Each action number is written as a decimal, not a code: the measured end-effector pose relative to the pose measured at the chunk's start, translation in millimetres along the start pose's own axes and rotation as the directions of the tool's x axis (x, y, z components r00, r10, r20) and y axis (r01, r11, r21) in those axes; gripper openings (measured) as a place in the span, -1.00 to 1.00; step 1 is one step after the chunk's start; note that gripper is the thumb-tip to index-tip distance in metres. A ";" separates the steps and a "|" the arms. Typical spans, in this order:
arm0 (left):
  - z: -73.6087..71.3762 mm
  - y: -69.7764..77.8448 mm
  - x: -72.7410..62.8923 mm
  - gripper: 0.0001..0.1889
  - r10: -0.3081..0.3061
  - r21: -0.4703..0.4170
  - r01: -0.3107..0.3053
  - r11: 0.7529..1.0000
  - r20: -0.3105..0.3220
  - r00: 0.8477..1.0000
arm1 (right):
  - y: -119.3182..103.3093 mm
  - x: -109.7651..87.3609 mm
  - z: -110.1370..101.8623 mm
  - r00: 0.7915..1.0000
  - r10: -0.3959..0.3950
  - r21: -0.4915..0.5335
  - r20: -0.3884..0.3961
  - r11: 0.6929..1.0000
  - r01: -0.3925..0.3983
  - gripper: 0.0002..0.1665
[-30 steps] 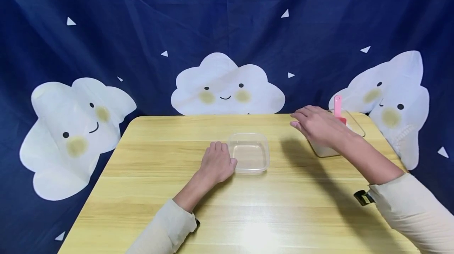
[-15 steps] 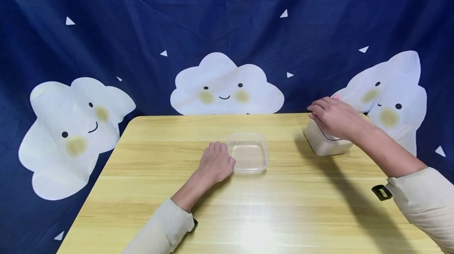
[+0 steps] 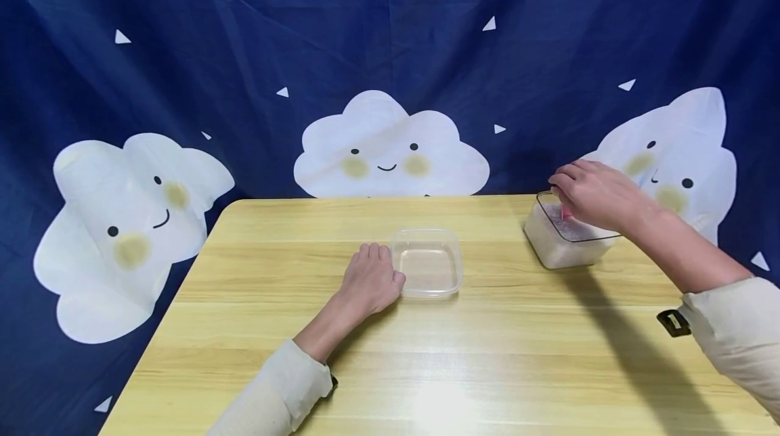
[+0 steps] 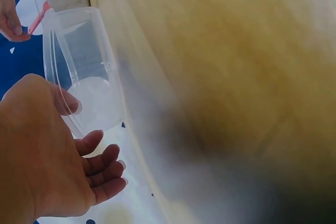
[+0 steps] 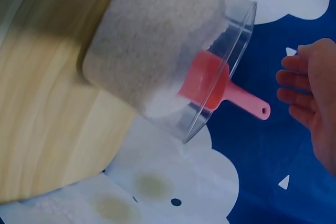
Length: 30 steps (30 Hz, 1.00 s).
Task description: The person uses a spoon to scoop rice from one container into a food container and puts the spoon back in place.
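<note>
A shallow clear plastic container (image 3: 426, 272) stands mid-table. My left hand (image 3: 370, 279) holds its left side, the thumb (image 4: 68, 102) at the rim and the other fingers curled outside. At the back right, a taller clear square tub (image 3: 563, 250) holds white grains that look like rice (image 5: 152, 30). A pink scoop (image 5: 207, 80) leans in it, bowl among the grains and handle over the rim. My right hand (image 3: 600, 193) is over the tub and pinches the handle in the head and left wrist views; the right wrist view shows a gap between them.
The wooden table (image 3: 305, 219) has its far edge just behind the tub. A dark blue curtain (image 3: 390, 50) with white clouds hangs beyond it. Bare tabletop lies between the container and the tub.
My right hand has moved right to the scoop in the tub, and the scoop's handle has dropped from above the hand to under its fingers. The left hand stays at the container.
</note>
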State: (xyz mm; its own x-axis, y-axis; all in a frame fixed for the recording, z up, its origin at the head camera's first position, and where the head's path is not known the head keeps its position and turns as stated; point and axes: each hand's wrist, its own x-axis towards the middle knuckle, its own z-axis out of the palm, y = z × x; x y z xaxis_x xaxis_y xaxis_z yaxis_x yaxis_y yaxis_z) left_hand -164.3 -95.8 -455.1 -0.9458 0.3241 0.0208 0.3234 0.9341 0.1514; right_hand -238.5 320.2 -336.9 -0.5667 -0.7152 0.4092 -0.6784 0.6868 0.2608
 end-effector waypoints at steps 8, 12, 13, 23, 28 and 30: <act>1.0 3.0 -0.8 -0.70 -0.009 -0.006 0.009 1.000 -0.012 1.000 | 9.2 -3.1 1.4 0.997 -0.051 -0.091 0.061 0.994 0.056 -0.77; 1.2 3.8 0.2 -0.68 -0.012 0.000 0.012 1.000 -0.008 1.000 | 13.7 -4.5 1.2 0.992 -0.060 -0.117 0.110 0.990 0.073 -0.69; 1.0 4.0 0.3 -0.68 -0.013 -0.001 0.013 1.000 -0.006 1.000 | 14.5 -4.7 1.4 0.991 -0.062 -0.123 0.118 0.989 0.076 -0.70; 1.3 5.1 0.1 -0.65 -0.009 0.014 0.009 1.000 -0.009 1.000 | 19.5 -5.1 3.7 0.977 -0.070 -0.188 0.203 0.976 0.109 -0.82; 2.6 4.4 0.7 -0.67 -0.008 0.019 0.008 1.000 -0.021 1.000 | 22.1 -5.1 0.4 0.967 -0.069 -0.247 0.246 0.960 0.131 -0.83; 2.7 3.8 0.9 -0.68 -0.006 0.019 0.007 1.000 -0.021 1.000 | 23.8 -5.6 0.0 0.967 -0.072 -0.262 0.244 0.955 0.138 -0.81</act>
State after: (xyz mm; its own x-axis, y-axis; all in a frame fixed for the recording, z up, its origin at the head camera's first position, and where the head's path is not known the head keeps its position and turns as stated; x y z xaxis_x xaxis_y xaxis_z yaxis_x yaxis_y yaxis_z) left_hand -163.9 -91.5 -457.2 -0.9483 0.3148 0.0409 0.3174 0.9389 0.1329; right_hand -251.4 340.6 -333.0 -0.6130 -0.7730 0.1634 -0.6034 0.5916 0.5348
